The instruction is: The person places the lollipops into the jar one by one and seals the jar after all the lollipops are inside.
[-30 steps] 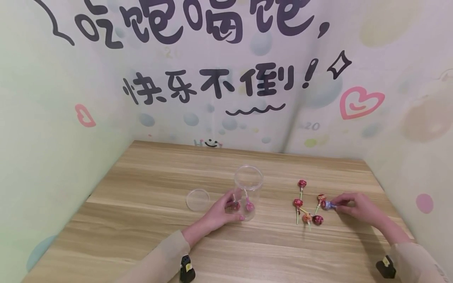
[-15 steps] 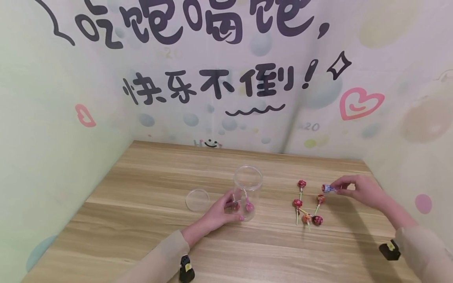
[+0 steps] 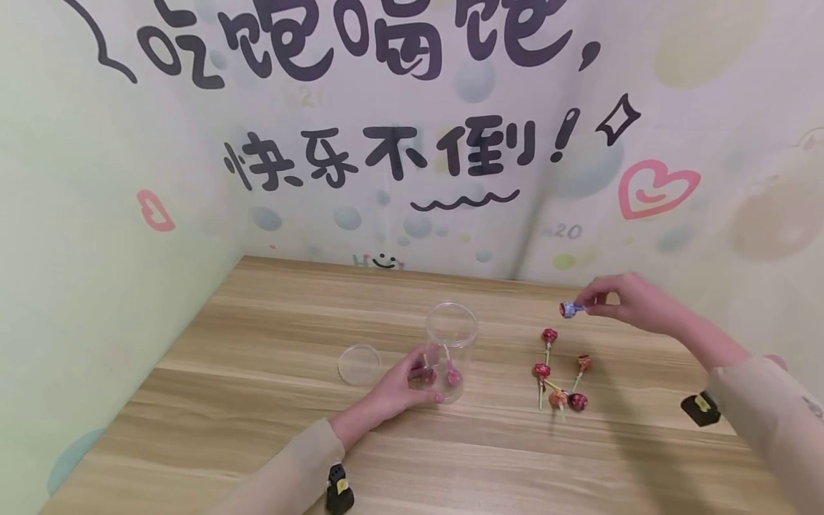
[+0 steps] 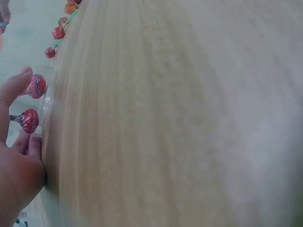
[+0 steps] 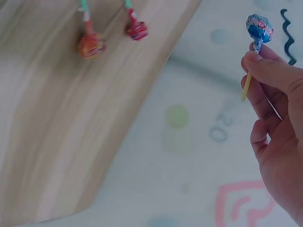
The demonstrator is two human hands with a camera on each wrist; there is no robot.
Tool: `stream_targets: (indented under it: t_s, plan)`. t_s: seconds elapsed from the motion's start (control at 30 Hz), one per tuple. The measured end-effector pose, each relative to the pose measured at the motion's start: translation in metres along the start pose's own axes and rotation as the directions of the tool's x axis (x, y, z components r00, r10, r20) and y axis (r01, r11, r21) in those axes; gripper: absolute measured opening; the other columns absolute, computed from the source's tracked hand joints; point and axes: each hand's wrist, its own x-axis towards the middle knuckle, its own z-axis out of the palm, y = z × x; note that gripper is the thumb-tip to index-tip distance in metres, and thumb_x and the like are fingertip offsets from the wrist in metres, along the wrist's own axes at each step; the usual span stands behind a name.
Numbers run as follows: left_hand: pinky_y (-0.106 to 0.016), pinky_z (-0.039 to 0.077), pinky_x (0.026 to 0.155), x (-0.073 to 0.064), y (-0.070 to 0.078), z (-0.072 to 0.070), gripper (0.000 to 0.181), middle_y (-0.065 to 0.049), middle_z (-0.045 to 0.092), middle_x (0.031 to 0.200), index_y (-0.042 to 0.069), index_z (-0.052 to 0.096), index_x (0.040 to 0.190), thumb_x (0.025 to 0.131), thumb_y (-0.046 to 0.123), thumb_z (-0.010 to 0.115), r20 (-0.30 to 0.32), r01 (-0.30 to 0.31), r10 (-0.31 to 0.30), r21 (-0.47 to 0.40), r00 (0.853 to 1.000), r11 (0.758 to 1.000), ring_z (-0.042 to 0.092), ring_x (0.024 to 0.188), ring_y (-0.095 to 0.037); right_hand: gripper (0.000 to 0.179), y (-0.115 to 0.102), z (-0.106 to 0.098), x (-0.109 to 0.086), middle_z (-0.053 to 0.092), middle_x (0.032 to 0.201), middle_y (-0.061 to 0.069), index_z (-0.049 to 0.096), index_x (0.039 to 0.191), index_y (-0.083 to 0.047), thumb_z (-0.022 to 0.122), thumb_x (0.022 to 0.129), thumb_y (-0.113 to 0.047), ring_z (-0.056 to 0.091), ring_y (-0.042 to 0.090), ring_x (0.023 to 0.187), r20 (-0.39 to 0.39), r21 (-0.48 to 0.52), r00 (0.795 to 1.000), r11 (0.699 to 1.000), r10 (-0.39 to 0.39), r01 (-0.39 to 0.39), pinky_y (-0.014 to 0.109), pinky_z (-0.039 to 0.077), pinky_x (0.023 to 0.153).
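Observation:
My left hand (image 3: 402, 383) grips the lower side of a clear plastic jar (image 3: 453, 325) that stands upright on the table. Inside the jar are two lollipops, one pink (image 3: 453, 375) and one red (image 4: 30, 120), heads down. Above the table at the right, my right hand (image 3: 634, 304) pinches a blue-wrapped lollipop (image 5: 259, 28) by its stick just below the wrapper; the yellow stick end (image 5: 245, 90) shows past the fingers. The right hand is beyond the loose lollipops, and its lollipop's head points left toward the jar.
Several lollipops lie right of the jar, among them a red one (image 3: 549, 335) at the back and an orange one (image 3: 558, 399) in front. A round clear lid (image 3: 360, 364) lies left of the jar. A printed wall cloth (image 3: 386, 214) borders the wooden table's (image 3: 277, 307) far edge.
My right hand has lifted the blue-wrapped lollipop away from the others and carried it up, back and slightly left. The left hand and the jar have stayed in place.

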Motion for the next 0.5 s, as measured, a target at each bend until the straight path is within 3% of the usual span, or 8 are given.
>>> stream_targets:
  t_s: [0.5]
  plan:
    - [-0.054, 0.038, 0.114, 0.000, 0.000, 0.000, 0.081, -0.021, 0.050, 0.141, 0.016, 0.039, 0.149, 0.080, 0.011, 0.081, 0.004, 0.005, -0.005, -0.021, 1.000, 1.000, 0.052, 0.131, -0.041, 0.021, -0.050, -0.026, 0.060, 0.072, 0.089, -0.014, 0.076, 0.097, -0.023, 0.078, 0.083, -0.007, 0.058, -0.003, 0.076, 0.132, -0.018, 0.985, 0.994, -0.109, 0.112, 0.022, 0.054, 0.072]
